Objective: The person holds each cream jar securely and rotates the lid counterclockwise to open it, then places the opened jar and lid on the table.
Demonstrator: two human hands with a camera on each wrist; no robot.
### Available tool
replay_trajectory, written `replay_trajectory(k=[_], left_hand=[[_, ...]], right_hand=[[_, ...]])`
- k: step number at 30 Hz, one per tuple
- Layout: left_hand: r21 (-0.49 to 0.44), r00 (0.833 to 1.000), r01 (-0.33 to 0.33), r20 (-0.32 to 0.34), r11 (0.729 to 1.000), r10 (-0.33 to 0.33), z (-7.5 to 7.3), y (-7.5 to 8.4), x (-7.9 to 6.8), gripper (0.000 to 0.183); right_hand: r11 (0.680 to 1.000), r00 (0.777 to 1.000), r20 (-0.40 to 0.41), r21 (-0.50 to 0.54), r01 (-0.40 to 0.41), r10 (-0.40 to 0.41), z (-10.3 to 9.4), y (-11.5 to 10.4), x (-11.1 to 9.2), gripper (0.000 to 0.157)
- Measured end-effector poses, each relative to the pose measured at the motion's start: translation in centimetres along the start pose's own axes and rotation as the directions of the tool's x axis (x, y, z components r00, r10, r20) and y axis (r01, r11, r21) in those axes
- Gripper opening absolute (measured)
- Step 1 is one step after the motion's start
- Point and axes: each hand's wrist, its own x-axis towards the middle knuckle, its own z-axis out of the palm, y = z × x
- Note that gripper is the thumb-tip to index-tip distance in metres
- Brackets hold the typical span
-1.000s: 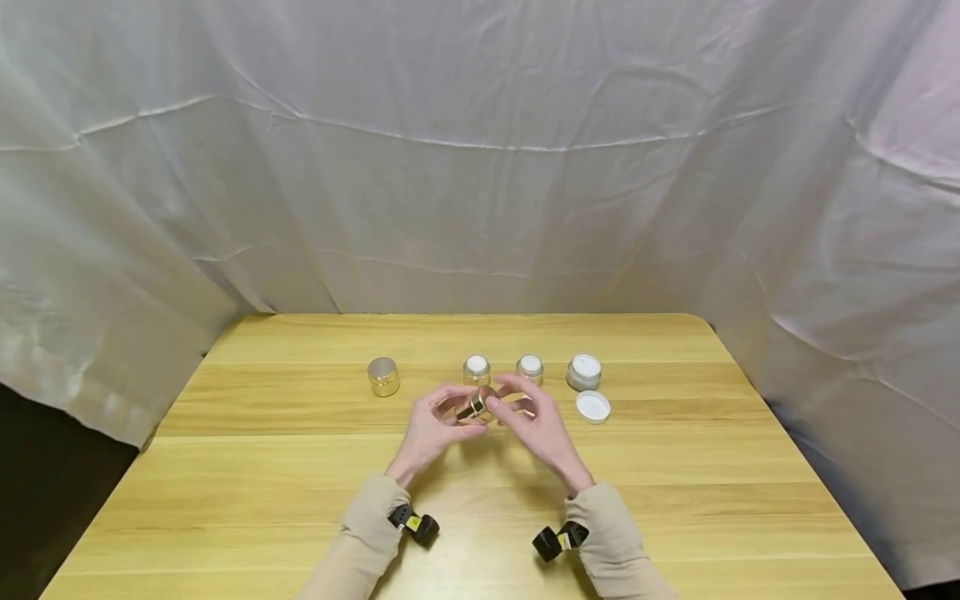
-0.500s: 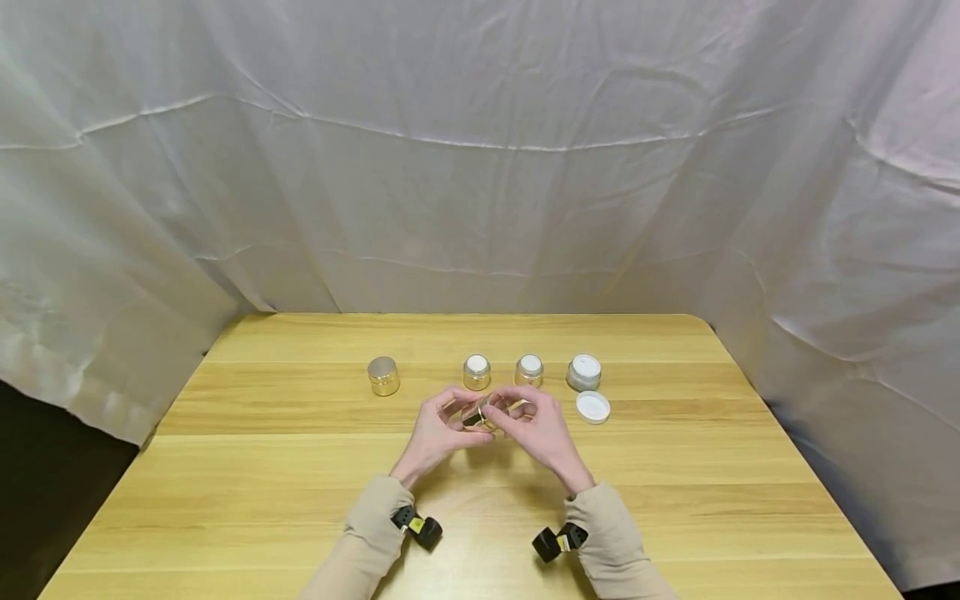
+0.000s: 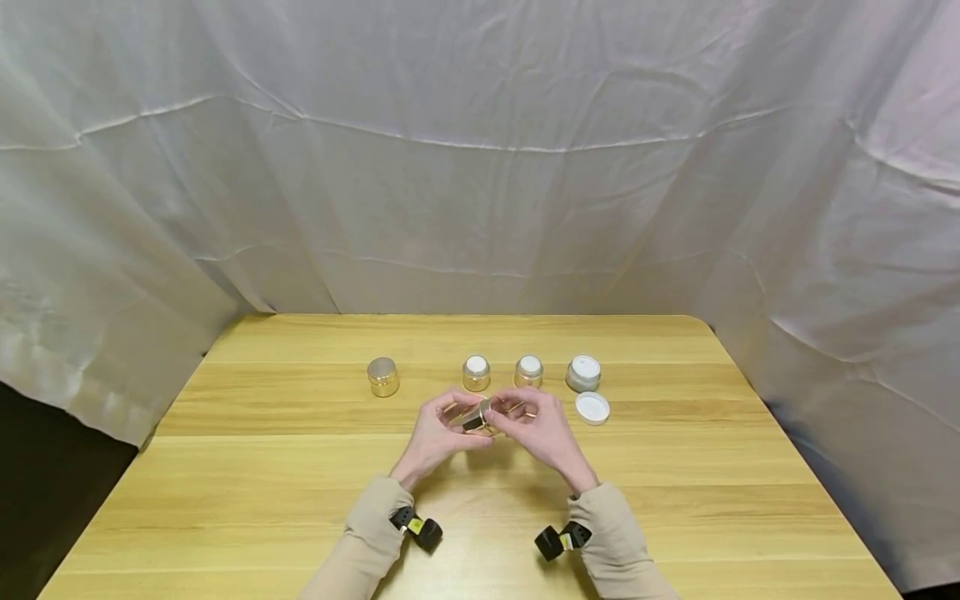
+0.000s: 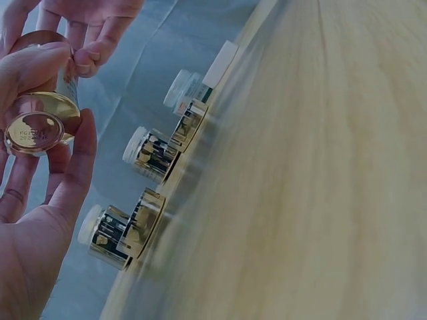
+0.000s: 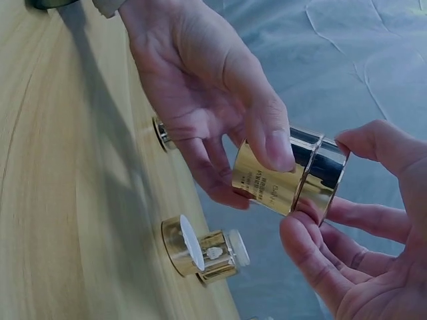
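Note:
A shiny gold cosmetic jar is held tilted above the table between both hands. The left hand grips the body, its thumb across the printed side in the right wrist view. With fingertips and thumb, the right hand pinches the rim end, which looks like the screw lid. The jar's stamped base faces the left wrist camera. Behind the hands stand two gold jars with white tops, the left one and the right one.
A closed gold jar stands at left. To the right are a pale jar and its flat white lid. Gold lids stand beside the open gold jars in the left wrist view. A grey curtain hangs behind the table.
Over the last second both hands have come slightly nearer the person with the gold jar, uncovering the two gold jars behind. In the last half second they hardly shift.

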Motion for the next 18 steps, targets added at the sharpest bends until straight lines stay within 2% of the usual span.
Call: replay_trajectory(k=[11, 18], left_hand=[[-0.007, 1.000, 0.013, -0.010, 1.000, -0.013, -0.09, -0.17, 0.00, 0.058], [0.013, 1.000, 0.001, -0.008, 1.000, -0.001, -0.11, -0.20, 0.02, 0.058]], right_hand=[[0.999, 0.999, 0.012, -0.033, 0.037, -0.036, 0.00, -0.42, -0.17, 0.025], [0.997, 0.997, -0.078, -0.081, -0.012, 0.006, 0.39, -0.52, -0.23, 0.037]])
